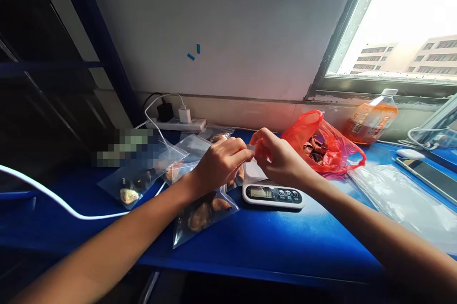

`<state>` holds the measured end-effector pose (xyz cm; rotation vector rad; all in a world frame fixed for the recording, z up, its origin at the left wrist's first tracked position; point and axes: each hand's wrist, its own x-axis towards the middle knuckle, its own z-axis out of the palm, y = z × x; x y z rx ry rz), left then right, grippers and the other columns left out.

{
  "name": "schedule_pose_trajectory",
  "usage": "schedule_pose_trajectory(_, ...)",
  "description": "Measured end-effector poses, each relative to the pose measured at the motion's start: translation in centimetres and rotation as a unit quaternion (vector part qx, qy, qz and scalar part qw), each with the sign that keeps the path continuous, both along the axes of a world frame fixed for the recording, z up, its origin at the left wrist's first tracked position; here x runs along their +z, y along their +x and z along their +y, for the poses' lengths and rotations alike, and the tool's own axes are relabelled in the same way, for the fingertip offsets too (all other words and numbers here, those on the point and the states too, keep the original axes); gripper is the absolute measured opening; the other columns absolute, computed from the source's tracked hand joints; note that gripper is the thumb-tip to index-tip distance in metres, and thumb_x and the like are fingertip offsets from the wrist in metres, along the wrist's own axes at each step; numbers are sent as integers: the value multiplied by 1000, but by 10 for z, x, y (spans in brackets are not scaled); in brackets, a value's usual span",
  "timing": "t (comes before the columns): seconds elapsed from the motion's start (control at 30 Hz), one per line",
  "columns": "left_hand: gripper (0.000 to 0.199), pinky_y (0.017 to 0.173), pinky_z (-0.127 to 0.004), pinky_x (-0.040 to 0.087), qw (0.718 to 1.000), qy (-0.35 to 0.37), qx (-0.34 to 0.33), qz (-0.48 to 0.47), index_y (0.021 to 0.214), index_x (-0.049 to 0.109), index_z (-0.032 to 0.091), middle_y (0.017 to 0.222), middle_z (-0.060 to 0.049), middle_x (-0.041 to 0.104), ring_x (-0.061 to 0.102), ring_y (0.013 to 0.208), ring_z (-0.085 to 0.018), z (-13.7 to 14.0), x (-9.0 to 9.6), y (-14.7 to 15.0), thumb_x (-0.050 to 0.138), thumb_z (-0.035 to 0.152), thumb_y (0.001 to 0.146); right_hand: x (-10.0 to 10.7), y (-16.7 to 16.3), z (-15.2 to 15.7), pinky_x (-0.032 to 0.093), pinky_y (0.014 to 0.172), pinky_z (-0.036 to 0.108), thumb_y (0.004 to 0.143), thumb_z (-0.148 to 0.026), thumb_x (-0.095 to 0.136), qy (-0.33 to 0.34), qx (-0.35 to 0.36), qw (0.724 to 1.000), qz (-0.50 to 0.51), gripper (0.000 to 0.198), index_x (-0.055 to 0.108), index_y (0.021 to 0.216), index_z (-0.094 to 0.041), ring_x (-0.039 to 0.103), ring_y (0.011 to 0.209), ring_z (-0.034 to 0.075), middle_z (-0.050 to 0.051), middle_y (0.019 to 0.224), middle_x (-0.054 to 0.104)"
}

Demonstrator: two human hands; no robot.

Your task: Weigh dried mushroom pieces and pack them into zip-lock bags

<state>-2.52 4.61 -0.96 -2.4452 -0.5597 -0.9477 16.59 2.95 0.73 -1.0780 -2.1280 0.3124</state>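
Note:
My left hand [225, 157] and my right hand [276, 156] meet over the desk, fingers pinched on the top edge of a clear plastic bag [254, 170]. Brown pieces show low in that bag, partly hidden behind my left hand. Just below and in front sits a white digital scale [273, 197] with a lit display and round buttons. Close to my left wrist lies another clear bag [205, 216] holding brown dried slices. To the right of my right hand stands an open red plastic bag [321, 144] with dark brown dried pieces inside.
More filled clear bags [132, 185] lie at the left, near a white cable [89, 217]. A power strip [178, 124] runs along the wall. On the right are an orange drink bottle [373, 116], a stack of flat clear bags [403, 199] and a phone [428, 177].

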Motion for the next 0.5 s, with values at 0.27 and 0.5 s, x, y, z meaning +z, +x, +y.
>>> schedule_pose_trajectory(0.27, 15, 73, -33, 50, 999, -11, 33, -22, 88, 57, 18, 83, -5, 62, 57, 77, -18, -6, 5, 3, 45, 14, 95, -4, 8, -10, 40, 62, 25, 80, -9, 48, 132, -41, 990, 5, 17, 61, 84, -20, 52, 65, 13, 3, 79, 61)
schedule_pose_trajectory(0.5, 14, 79, -35, 53, 998, -55, 18, -19, 96, 59, 18, 93, -7, 60, 59, 87, -19, -3, 5, -2, 46, 20, 97, -17, 11, -23, 42, 69, 30, 93, -28, 52, 138, -40, 985, -97, 14, 62, 89, -19, 57, 74, 17, 5, 86, 66)
